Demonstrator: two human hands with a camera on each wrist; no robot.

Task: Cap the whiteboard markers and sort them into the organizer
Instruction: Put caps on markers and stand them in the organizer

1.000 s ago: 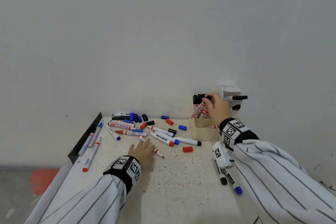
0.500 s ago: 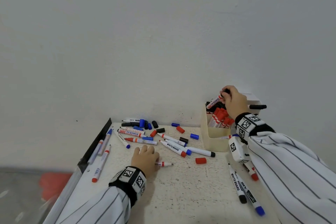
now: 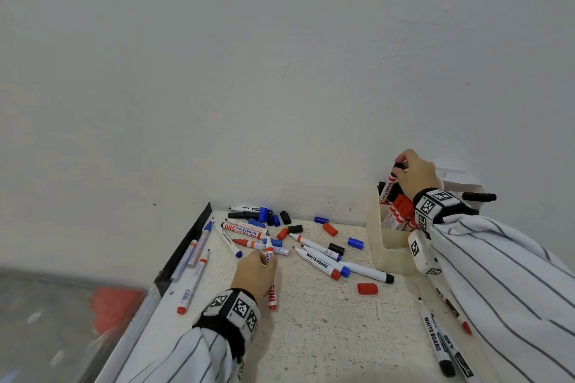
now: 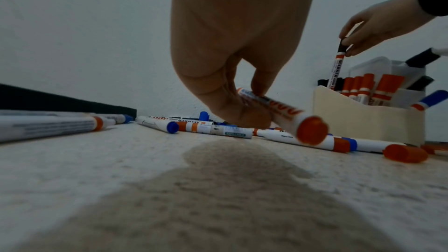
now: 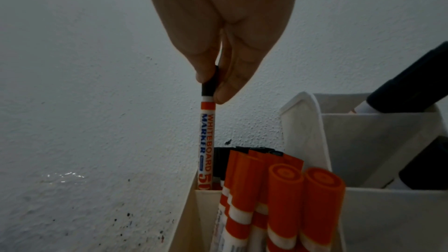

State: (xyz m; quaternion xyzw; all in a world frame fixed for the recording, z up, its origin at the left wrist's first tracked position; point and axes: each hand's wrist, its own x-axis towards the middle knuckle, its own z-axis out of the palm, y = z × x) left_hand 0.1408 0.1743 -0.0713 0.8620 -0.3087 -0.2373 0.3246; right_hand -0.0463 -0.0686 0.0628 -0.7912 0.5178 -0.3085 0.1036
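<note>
My right hand [image 3: 399, 166] pinches the black cap of a whiteboard marker [image 3: 389, 186] and holds it upright over the left compartment of the cream organizer [image 3: 392, 253]. In the right wrist view the right hand [image 5: 211, 87] has the marker [image 5: 206, 141] with its lower end among red-capped markers [image 5: 286, 189]. My left hand [image 3: 264, 261] grips a red marker [image 3: 271, 295] low over the table. Its red butt end [image 4: 312, 130] points back toward the wrist, and the fingers [image 4: 252, 102] curl round the barrel.
Several loose markers and blue, black and red caps lie at the back of the table; a red cap [image 3: 367, 288] sits near the middle. More markers [image 3: 435, 339] lie under my right sleeve. A black rail [image 3: 186, 246] borders the left edge. The wall stands right behind.
My left hand has picked the red marker up off the table and turned it lengthwise. My right hand has raised the black-capped marker and stood it upright over the organizer.
</note>
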